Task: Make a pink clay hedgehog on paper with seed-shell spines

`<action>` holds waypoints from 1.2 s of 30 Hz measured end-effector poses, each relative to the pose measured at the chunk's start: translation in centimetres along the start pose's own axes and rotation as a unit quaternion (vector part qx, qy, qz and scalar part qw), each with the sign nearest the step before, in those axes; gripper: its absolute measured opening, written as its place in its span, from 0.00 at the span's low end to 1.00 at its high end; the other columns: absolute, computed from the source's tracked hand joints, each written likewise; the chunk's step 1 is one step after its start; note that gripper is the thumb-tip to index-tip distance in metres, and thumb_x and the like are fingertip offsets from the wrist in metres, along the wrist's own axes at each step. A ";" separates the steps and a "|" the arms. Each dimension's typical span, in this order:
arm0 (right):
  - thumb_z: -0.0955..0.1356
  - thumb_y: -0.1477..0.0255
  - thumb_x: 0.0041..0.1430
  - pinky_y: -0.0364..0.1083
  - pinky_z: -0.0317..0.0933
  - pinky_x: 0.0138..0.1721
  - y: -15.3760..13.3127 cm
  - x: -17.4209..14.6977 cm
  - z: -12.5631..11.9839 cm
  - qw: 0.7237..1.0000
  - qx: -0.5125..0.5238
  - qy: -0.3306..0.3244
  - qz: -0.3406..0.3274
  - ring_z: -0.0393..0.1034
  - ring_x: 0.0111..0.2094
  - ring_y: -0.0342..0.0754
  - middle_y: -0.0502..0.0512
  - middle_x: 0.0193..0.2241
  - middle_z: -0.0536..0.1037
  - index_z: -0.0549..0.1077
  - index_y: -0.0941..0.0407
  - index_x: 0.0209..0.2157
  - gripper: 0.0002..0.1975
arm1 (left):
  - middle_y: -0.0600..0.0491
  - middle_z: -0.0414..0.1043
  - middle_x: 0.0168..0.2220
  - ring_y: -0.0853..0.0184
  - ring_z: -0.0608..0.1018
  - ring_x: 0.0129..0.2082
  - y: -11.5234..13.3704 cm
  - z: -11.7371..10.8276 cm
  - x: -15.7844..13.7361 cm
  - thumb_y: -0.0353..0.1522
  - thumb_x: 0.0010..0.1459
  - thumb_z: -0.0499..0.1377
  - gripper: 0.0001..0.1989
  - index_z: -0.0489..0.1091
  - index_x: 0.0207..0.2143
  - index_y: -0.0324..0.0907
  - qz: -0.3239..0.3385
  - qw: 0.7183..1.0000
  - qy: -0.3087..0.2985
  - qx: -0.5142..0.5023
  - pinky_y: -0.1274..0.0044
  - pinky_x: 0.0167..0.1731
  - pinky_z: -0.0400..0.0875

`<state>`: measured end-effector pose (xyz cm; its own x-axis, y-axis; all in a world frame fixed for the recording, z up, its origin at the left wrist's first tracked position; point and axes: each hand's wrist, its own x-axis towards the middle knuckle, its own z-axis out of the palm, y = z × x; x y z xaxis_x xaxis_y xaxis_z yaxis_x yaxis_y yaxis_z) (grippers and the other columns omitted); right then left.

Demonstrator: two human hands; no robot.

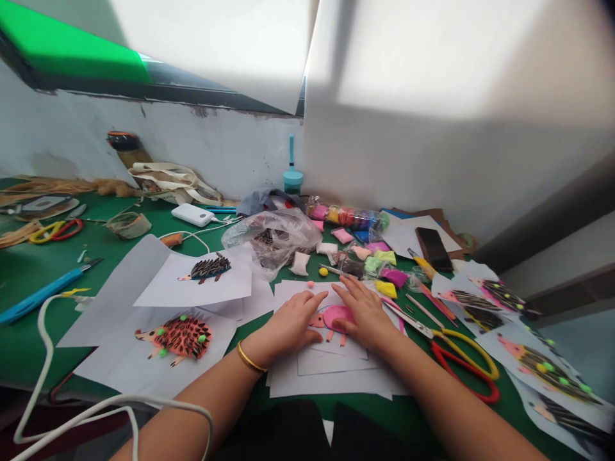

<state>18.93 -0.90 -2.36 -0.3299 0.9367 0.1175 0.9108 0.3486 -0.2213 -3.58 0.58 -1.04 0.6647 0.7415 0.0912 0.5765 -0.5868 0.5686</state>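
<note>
**Both hands pressing a pink clay shape on paper**

Nearest me: a white cable [48,358] loops over the green bench [29,333] edge at lower left. My left hand [288,323], gold bangle on the wrist, lies flat, fingers spread open, on the stack of white paper sheets [327,378]; fingertips touch the left end of the flat pink clay animal figure [334,318]. My right hand [368,314] is also open, palm down, covering the figure's right side. Neither hand grips anything, both press. The figure sits on the top sheet, between the hands, middle of the bench.

Just right: yellow-and-red handled scissors [461,358]. Left: an orange clay hedgehog with dark seed spines [177,336] on its own sheet; behind it, a blue-bodied seed hedgehog [209,267].

Further: a clear plastic bag of seeds [273,237], small coloured clay packets [379,262], a black phone [433,248]. Far left: a blue utility knife [43,291]. By the wall: a white power bank [192,214].
</note>
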 end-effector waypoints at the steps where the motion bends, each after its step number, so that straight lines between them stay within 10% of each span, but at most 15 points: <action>1: 0.67 0.61 0.56 0.62 0.45 0.58 -0.1 -0.1 0.0 1.000 -0.002 -0.003 0.000 0.39 0.65 0.56 0.56 0.65 0.51 0.54 0.47 0.62 0.33 | 0.44 0.60 0.54 0.53 0.65 0.54 0.0 0.0 0.0 0.33 0.43 0.69 0.48 0.47 0.63 0.49 0.001 1.000 0.000 0.001 0.60 0.53 0.61; 26: 0.68 0.57 0.52 0.65 0.40 0.59 -1.4 0.8 -0.3 1.000 0.006 -0.021 0.011 0.35 0.66 0.58 0.55 0.66 0.46 0.53 0.46 0.62 0.38 | 0.44 0.59 0.56 0.52 0.62 0.58 0.1 -0.1 0.0 0.32 0.42 0.69 0.47 0.49 0.62 0.51 0.000 1.000 0.003 -0.017 0.59 0.54 0.59; 36: 0.61 0.62 0.61 0.61 0.49 0.58 0.8 0.3 -0.6 0.996 0.051 0.071 -0.022 0.45 0.64 0.57 0.55 0.63 0.56 0.59 0.49 0.60 0.26 | 0.47 0.62 0.51 0.55 0.67 0.52 0.0 -0.3 0.0 0.33 0.43 0.69 0.41 0.56 0.59 0.51 0.011 1.000 0.006 -0.026 0.62 0.52 0.62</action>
<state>19.75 -0.35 -1.89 -0.3243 0.9084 0.2639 0.8640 0.3981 -0.3083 -3.72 0.62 -0.78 0.6705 0.7331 0.1140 0.5366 -0.5853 0.6078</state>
